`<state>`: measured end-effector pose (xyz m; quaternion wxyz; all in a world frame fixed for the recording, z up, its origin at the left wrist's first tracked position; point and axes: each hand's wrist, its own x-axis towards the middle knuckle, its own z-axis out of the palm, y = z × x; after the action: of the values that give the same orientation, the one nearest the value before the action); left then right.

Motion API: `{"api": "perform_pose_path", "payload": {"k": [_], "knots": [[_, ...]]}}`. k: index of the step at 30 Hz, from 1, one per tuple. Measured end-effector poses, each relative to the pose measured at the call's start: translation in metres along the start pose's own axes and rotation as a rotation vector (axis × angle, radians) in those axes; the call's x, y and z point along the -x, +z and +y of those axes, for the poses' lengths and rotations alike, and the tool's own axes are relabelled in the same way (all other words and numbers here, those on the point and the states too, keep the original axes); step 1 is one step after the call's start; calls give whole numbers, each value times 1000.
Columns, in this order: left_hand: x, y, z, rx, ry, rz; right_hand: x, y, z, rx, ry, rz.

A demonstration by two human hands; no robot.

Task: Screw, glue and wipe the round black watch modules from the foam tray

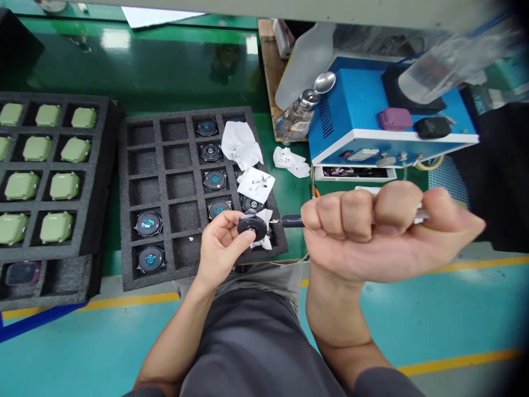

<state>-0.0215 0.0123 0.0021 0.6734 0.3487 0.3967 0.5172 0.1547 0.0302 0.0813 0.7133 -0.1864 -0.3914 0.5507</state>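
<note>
A round black watch body [251, 225] is pinched between the thumb and fingers of my left hand [225, 240], over the lower right of a dark foam tray [142, 281]. My right hand [363, 229] is wrapped round a thin dark tool [291, 221], like a dispenser or driver; its narrow tip points left, at the watch's right edge. Whether tip and watch touch I cannot tell. Other round watches, such as one at the lower left [151, 259], sit in the tray's compartments. White tissues [242, 144] and a white sheet with small dark parts [256, 184] lie on its right side.
On the left stands a foam tray [41, 251] of green square cases [61, 227]. A blue machine [363, 110] is at the back right, with a glass jar [294, 118] and a white bottle [306, 60] beside it. A crumpled tissue [291, 161] lies on the green table [165, 66].
</note>
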Motion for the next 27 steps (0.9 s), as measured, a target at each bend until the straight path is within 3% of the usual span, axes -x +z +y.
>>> {"api": "perform_pose_path", "payload": {"k": [21,27], "knots": [[-2,0,0,1,1,1,0,0,-6,32,38,3],[0,2,0,-17,20,25,0,5,-12,87,53,141]]}}
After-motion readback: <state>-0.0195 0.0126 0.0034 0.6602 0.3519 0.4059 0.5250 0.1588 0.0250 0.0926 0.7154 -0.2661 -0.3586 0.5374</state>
